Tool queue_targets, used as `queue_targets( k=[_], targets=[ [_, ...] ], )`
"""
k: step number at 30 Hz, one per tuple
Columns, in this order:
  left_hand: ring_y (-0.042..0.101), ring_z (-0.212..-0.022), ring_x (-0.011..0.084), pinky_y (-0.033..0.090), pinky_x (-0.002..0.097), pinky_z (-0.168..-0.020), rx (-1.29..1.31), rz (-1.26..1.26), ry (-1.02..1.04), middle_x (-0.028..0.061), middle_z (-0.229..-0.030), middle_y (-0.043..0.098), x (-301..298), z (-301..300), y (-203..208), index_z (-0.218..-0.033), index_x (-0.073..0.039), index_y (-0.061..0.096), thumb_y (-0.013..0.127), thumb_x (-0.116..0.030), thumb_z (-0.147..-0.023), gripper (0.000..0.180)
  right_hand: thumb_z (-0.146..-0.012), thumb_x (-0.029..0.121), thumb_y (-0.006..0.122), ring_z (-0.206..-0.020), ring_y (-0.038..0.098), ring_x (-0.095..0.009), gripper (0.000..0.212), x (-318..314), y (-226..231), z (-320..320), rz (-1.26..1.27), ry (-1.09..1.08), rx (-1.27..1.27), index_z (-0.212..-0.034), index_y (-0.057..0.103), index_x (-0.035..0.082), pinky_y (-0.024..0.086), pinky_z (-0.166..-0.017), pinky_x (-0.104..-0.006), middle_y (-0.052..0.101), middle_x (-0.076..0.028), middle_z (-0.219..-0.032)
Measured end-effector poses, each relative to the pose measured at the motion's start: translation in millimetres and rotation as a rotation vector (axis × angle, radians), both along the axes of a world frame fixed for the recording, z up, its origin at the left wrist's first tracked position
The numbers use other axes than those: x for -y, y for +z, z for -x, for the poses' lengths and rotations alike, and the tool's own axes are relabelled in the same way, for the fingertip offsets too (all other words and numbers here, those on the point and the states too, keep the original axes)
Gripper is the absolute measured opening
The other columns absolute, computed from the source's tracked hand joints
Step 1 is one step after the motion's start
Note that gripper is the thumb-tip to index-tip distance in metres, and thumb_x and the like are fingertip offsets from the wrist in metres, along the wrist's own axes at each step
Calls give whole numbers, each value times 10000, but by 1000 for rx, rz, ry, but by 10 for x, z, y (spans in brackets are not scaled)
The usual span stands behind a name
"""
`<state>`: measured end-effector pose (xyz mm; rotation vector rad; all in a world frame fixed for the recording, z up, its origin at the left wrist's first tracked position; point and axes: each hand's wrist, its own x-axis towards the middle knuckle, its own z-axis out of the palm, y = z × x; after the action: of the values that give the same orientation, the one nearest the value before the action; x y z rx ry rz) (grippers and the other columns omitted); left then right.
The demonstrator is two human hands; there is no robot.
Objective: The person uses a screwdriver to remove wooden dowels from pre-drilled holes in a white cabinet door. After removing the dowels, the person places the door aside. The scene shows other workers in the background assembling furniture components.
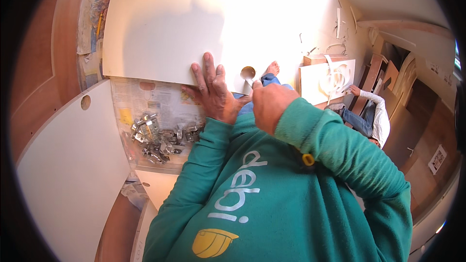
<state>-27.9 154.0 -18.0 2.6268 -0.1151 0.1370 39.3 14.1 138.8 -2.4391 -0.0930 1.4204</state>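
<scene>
A workshop floor strewn with white boards and cut-offs fills the view, another person sitting off to the right. The right hand has its grip closed narrow around a small tool, too hidden to name, its tip at the round hole near the edge of the white panel. The left hand lies flat, fingers spread, pressing the panel down just beside the hole. A heap of metal hinges lies near, left of the forearm. The step looks like preparing the hinge seat; next seems to call for picking up a hinge and a steady panel.
</scene>
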Motion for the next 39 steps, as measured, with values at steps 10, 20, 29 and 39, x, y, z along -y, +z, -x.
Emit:
queue_targets(
  k=[10,20,29,39],
  targets=[
    [133,-1611,438,-35,850,-1144,-22,71,-19,181,-1719,287,-37,6,-1,-1419,-112,355,911,-614,-655,1070,-934,78,583,-710,679,-483,156,133,-278,189,-198,-28,225,-929,654,-61,551,-656,-551,637,-299,-702],
    [143,-1612,427,-15,833,-1166,-11,48,-5,176,-1717,294,-26,-15,51,-1409,-118,366,970,-554,-570,1122,-966,59,524,-571,695,-306,177,103,-217,119,-220,8,100,-1001,647,-63,577,-530,-414,665,-206,-802],
    [151,-1604,453,-50,809,-1171,18,67,-33,195,-1713,292,-41,-6,45,-1437,-117,353,897,-643,-666,1080,-1052,154,430,-595,689,-188,273,449,-13,-66,-508,-1031,-508,-1000,600,-53,611,-505,-367,658,-117,-877],
    [239,-1569,493,50,812,-1171,46,-15,-3,213,-1672,379,10,-2,54,-1416,-110,422,671,-644,-935,761,-1058,127,423,-531,651,-170,235,165,-230,174,-748,-1129,-421,-1025,576,-47,576,-474,-347,623,-86,-783]
  ],
)
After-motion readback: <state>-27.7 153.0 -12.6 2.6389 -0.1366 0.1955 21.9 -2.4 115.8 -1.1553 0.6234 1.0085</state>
